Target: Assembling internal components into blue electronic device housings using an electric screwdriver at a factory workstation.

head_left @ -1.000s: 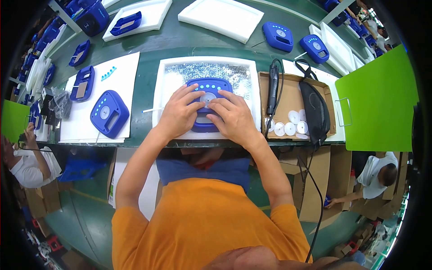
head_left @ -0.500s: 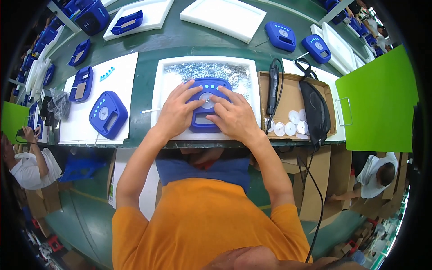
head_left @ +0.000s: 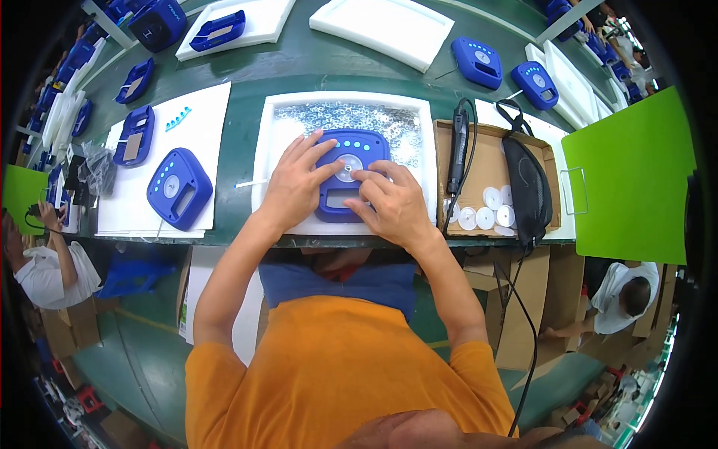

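Rightward, cardboard tray [head_left: 486, 161]; left hand [head_left: 294, 184] overlaps casing [head_left: 338, 185].

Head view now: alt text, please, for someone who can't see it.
The person's left hand and right hand are on a blue casing, either side of its translucent disc, over a white foam tray. A cardboard tray at right holds a black corded tool, white discs and a black pouch; another blue casing lies at left.
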A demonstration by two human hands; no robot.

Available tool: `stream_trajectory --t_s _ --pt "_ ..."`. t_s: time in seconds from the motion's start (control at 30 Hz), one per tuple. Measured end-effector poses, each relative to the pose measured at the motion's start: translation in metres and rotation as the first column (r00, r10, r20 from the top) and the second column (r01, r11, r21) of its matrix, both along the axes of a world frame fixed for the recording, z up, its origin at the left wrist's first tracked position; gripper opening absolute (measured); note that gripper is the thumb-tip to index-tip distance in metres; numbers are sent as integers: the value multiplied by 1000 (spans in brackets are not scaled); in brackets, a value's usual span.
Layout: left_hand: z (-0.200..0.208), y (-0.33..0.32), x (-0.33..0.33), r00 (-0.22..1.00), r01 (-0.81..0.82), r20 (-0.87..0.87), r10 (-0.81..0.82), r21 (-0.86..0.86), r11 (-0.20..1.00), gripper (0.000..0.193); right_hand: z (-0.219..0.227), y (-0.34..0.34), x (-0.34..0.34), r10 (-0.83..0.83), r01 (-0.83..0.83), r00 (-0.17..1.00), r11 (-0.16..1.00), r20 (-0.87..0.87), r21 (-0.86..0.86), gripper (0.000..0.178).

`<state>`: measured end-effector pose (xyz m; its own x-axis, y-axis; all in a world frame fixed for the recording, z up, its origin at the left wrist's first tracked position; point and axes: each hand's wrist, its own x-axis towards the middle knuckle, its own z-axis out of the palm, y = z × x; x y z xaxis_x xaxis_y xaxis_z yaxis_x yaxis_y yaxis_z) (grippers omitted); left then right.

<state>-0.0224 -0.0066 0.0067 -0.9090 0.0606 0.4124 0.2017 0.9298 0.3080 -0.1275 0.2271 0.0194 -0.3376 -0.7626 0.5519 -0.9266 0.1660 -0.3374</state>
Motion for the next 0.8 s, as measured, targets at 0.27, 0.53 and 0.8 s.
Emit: stream_trajectory --t_s 0.27,0.53,0.8 --pt "-8 10 5 999 -36 -28 38 82 996 43 -4 -5 -12 -23 26 997 999 -75 41 34" --pt "-12 14 5 995 -58 -73 66 96 994 39 -14 -1 11 -23 23 1000 1000 22 -2 32" --pt "-11 15 4 994 -66 -84 75 114 991 42 -19 -3 18 -82 82 996 996 18 -32 33"
